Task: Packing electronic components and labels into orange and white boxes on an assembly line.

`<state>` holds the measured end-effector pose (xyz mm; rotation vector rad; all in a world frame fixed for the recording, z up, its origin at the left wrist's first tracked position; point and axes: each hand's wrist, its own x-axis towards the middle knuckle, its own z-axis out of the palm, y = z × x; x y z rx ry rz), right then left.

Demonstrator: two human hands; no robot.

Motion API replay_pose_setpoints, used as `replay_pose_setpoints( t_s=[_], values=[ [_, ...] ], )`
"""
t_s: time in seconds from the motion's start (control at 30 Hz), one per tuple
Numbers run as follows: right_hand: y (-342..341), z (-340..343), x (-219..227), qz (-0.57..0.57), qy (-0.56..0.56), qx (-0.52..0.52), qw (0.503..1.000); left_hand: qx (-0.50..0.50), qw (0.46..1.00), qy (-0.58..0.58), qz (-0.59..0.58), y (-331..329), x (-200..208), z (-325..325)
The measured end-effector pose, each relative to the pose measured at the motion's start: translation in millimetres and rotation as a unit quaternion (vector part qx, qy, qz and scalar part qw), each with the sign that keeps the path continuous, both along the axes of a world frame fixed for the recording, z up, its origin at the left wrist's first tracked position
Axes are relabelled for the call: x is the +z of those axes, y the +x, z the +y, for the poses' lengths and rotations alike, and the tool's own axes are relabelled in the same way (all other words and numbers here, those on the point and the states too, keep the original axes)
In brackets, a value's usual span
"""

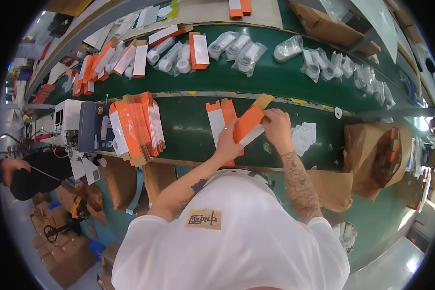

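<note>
With the clock centred on the carton in hand, the green bench [183, 126] runs beneath both hands, giving them a flat working surface. At 12 the green strip [275, 79] bears bagged devices [249, 58] in a loose row, seemingly spread so each can be picked singly. A brown paper bag [365, 145] stands past 3, its torn side showing orange within. At 9 the stack [130, 128] of flat cartons leans in overlapping layers, probably for easy reach.

The carton itself [250, 123] is over the middle of the bench, tilted toward 1, above a flat carton [216, 118] at half past 9. The left hand [227, 142] is wrapped round its lower end, likely to steady it; the right hand [277, 126], apart from the left, has its fingers on the upper end. The carton shows an orange face, a white side and a bare brown flap; whether it is fully squared, I cannot tell. White papers [303, 137] lie just beyond 3.
</note>
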<state>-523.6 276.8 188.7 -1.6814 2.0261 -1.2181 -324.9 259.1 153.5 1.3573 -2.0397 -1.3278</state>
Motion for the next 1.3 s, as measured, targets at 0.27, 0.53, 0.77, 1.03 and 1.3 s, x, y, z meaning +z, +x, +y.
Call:
replay_pose_setpoints(
  t_s=[0.27, 0.53, 0.77, 1.03, 1.3],
  values=[
    [-5.9, -16.8, 8.0, 0.091, 0.193, 0.162, 0.964, -0.012, 1.000, 0.021, 0.000, 10.1, 5.2, 9.2],
    [-12.7, -15.3, 48.1, -0.129, 0.271, 0.236, 0.924, -0.006, 0.994, 0.040, 0.099, 27.3, 19.7, -18.9],
    [5.0, -26.9, 57.6, -0.429, -0.035, -0.017, 0.902, 0.077, 0.977, 0.053, 0.193, 63.6, 22.6, -150.7],
    [23.1, -12.0, -44.1, -0.402, 0.151, -0.005, 0.903, 0.341, 0.896, -0.224, -0.175, 117.6, -19.3, -251.9],
    [82.8, -12.2, -148.2, 0.017, 0.203, -0.001, 0.979, 0.081, 0.947, -0.048, -0.308, 32.2, -116.0, -64.1]
  ],
)
